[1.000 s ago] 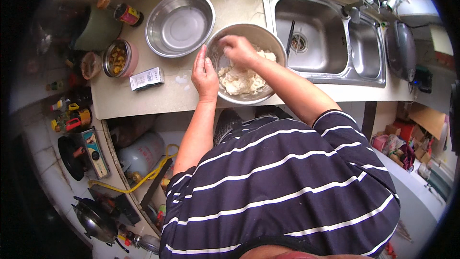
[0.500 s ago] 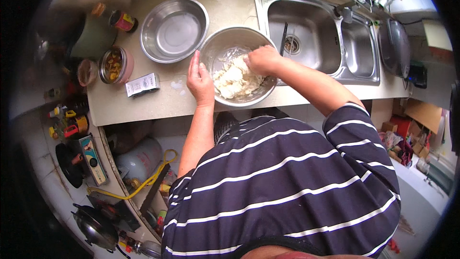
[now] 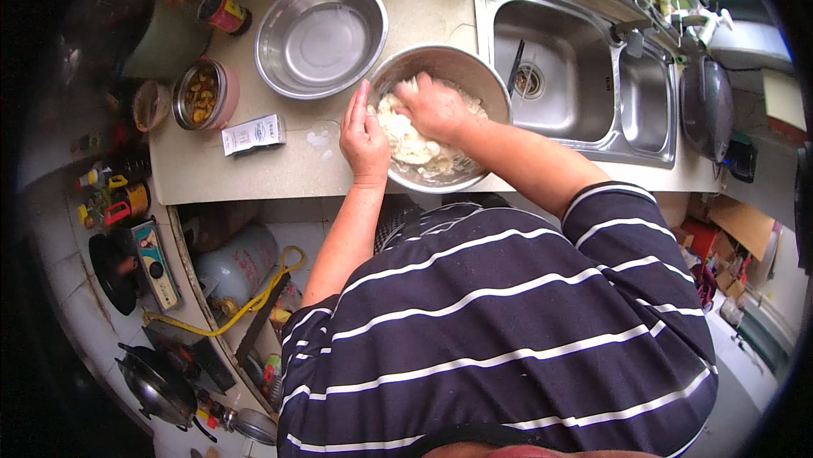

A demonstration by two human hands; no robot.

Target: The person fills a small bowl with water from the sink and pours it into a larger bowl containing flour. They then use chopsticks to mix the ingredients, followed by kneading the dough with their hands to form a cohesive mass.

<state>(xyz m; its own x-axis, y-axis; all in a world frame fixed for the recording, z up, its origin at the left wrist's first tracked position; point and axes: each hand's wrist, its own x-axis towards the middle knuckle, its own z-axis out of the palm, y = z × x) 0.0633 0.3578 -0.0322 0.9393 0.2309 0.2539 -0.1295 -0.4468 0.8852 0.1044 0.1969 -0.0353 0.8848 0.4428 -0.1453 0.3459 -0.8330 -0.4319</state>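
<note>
A steel mixing bowl (image 3: 500, 107) stands near the counter's front edge, with a lumpy, pale dough (image 3: 408, 141) inside. My left hand (image 3: 365, 140) rests against the bowl's left side, its fingers stretched out flat along the outer wall. Down in the bowl, my right hand (image 3: 434, 109) presses into the dough with curled fingers; the fingertips are partly hidden and a little blurred. Sticky bits of dough cling to the bowl's inner wall. Just behind and to the left is a second, wider steel basin (image 3: 326, 43) with a bare bottom.
To the right lies a double steel sink (image 3: 550, 68) with a dark stick-like utensil across its drain. On the left are a small box (image 3: 254, 135), a pink-sided container (image 3: 203, 98) of yellowish food and a dark jar (image 3: 224, 13). A gas cylinder (image 3: 241, 263) stands under the counter.
My right hand has moved left across the bowl, from its right side onto the dough's far part. My left hand stays at the bowl's side. The whole view has shifted slightly.
</note>
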